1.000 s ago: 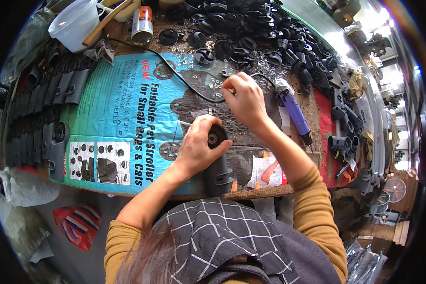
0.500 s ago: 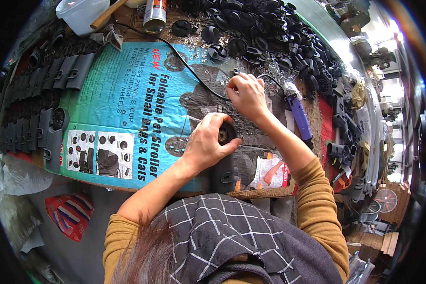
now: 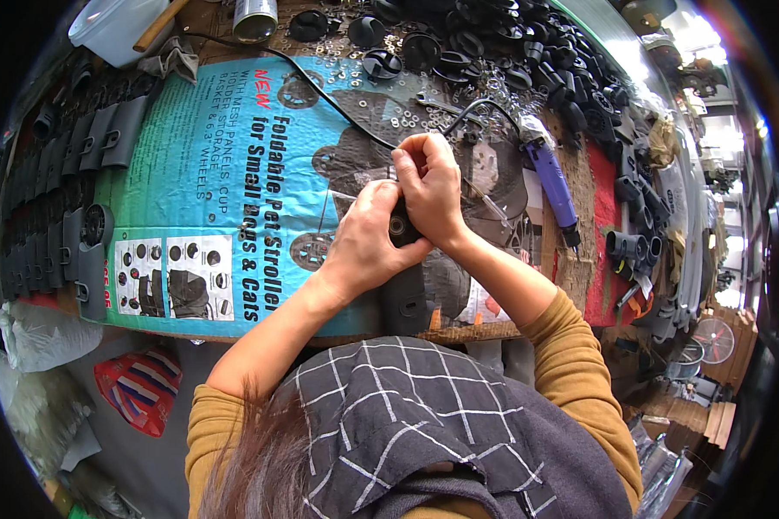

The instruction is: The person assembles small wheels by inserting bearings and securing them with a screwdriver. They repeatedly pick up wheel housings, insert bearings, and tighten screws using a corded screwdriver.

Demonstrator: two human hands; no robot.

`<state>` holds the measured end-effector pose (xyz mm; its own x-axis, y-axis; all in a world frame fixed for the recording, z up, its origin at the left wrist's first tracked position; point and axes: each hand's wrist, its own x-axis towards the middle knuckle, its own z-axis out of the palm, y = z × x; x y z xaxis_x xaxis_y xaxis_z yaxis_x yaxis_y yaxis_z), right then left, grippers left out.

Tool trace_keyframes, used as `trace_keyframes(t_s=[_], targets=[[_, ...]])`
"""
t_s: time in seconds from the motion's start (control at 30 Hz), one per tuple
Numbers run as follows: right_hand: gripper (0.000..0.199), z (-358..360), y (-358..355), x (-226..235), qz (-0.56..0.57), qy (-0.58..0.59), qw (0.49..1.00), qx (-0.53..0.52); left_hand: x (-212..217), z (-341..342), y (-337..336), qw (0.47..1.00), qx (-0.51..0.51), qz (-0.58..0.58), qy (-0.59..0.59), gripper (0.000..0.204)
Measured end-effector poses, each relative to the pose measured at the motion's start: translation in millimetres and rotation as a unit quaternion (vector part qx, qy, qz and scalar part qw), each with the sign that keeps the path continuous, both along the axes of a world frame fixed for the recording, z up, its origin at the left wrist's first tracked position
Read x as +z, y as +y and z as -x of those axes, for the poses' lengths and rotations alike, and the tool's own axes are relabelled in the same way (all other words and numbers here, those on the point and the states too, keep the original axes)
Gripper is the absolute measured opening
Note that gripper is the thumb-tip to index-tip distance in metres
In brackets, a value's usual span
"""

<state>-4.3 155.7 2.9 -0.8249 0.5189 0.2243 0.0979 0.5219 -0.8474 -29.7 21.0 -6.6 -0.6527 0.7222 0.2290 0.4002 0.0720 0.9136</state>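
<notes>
My left hand (image 3: 365,240) is wrapped round a dark grey plastic housing (image 3: 404,298), which points toward the table's near edge. A round black hub (image 3: 397,226) with a metal ring at its centre shows between thumb and fingers. Right against it, my right hand (image 3: 433,195) is closed in a pinch at the housing's far end, touching the left fingertips. Whatever the right fingers pinch is too small or too hidden to name. Both hands work over a printed blue cardboard sheet (image 3: 208,156) covering the table.
A purple power screwdriver (image 3: 552,183) lies to the right, near a black cable (image 3: 337,108). Loose washers (image 3: 400,117), a wrench (image 3: 441,105) and a heap of black knobs (image 3: 493,43) lie beyond. Grey housings (image 3: 121,134) line the left; a spray can (image 3: 255,19) and white tub (image 3: 117,30) stand behind.
My right hand has come down and left from the loose metal parts to the housing in my left hand. The view has shifted slightly, and the wrench is now uncovered.
</notes>
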Motion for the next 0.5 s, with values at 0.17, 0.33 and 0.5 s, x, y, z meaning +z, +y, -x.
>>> trace_keyframes(t_s=[0.17,0.33,0.5], targets=[[0.008,-39,-9,35,-0.075,0.005,0.997,0.033,-2,-4,-1,0.999,0.036,-0.03,0.012,0.058],[0.006,-66,-13,31,-0.051,-0.075,0.993,0.079,-8,-5,-1,0.998,0.042,-0.03,0.022,0.061],[0.007,-64,-15,26,-0.027,-0.068,0.995,0.069,-8,-5,-2,0.999,0.041,-0.025,0.016,0.061]])
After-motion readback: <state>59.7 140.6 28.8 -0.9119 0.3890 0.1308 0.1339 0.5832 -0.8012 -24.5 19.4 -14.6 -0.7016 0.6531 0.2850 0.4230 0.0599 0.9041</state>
